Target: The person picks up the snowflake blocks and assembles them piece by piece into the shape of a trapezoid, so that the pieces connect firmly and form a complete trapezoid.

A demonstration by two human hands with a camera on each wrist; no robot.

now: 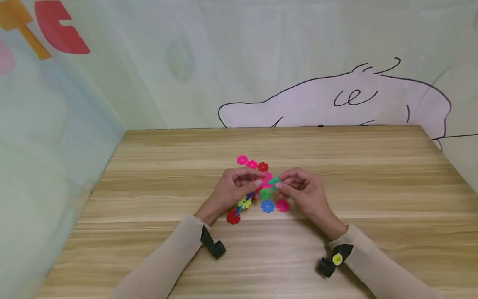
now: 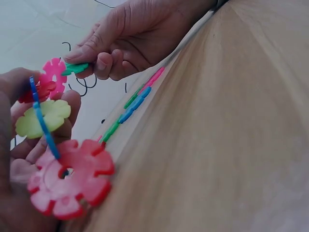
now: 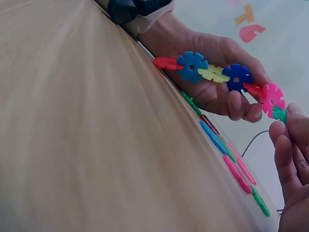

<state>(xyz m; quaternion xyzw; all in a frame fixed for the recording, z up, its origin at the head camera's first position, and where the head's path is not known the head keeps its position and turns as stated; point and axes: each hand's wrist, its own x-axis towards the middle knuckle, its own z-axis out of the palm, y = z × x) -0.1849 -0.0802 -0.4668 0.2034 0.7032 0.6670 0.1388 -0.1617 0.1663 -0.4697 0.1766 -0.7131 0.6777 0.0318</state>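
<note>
Chain point(image 3: 207, 73) of notched plastic discs: located above the table point(image 1: 149, 166), carried in the left hand point(image 1: 231, 187). From my remote station I read its order in the right wrist view as follows: end red disc point(image 3: 166, 63), light blue disc point(image 3: 192, 72), yellow disc point(image 3: 223, 77), dark blue disc point(image 3: 231, 77), inner red disc point(image 3: 252, 89), pink disc point(image 3: 267, 99). Left grip: thumb and fingers are curled and clamped on the chain near its pink end; the end red disc projects toward the wrist. Right grip: thumb and index finger of the right hand point(image 1: 308, 191) are pinched together on a green disc point(image 3: 279, 114). This disc meets the edge of the pink disc; I cannot tell whether the notches are fully engaged. Loose parts lie flat on the table. Beyond the left hand, I identify two loose pink discs point(image 1: 242, 160) and a loose red disc point(image 1: 263, 167) in a slanting row. Between the hands and nearer the wearer, I identify a loose green disc point(image 1: 265, 194), a loose blue disc point(image 1: 267, 209) and another loose pink disc point(image 1: 282, 205). Black wrist cameras point(image 1: 218, 249) are mounted at both beige sleeves point(image 1: 168, 257). A backdrop point(image 1: 157, 74) with a line-drawn cartoon figure point(image 1: 306, 104) stands behind the table.
</note>
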